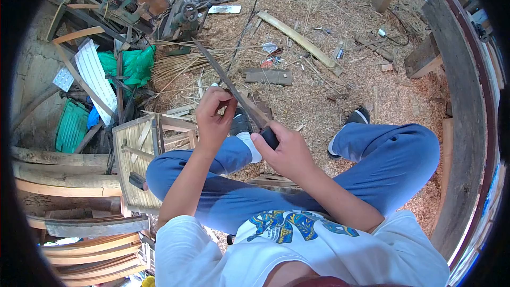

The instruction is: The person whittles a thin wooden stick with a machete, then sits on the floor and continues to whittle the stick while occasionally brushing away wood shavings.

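A long tapering blade with a black handle, a handsaw (226,78) by its shape, slants away from me above my lap, its tip toward the far left. My right hand (287,151) is wrapped round the black handle (269,137), thumb on top. Beside the middle of the blade, my left hand (213,119) is closed, with thumb and fingers curled together at the blade's edge. Whether a small thing sits in that pinch is hidden. Both forearms pass over my blue trousers (382,151), and my knees are spread apart.
Sawdust and wood scraps cover the ground (313,106). A wooden frame panel (139,154) stands by my left knee, near stacked curved wood pieces (85,250). A long batten (300,40) and a short board (267,76) lie ahead. A thick plank (462,127) runs along the right.
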A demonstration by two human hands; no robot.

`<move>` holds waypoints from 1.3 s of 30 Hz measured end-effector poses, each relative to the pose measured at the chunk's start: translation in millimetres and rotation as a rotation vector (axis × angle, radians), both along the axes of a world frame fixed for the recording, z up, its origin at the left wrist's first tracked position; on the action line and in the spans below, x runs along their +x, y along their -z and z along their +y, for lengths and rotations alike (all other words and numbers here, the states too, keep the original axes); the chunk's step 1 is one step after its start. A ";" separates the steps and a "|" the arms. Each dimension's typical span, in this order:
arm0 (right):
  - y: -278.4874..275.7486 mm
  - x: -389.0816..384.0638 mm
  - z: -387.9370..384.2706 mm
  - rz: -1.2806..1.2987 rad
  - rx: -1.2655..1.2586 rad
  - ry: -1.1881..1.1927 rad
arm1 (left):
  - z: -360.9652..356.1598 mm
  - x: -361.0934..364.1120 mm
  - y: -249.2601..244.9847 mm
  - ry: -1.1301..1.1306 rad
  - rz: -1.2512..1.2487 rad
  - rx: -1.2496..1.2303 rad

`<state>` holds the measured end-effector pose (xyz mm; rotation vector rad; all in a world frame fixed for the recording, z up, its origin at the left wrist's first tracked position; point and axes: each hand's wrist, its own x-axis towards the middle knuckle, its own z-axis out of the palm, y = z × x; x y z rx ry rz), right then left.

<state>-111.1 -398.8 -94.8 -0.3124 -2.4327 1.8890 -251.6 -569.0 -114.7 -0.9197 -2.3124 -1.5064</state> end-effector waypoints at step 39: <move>-9.3 -5.6 9.8 -0.097 0.092 -0.101 | 0.0 -3.9 -10.2 0.063 -0.126 -0.021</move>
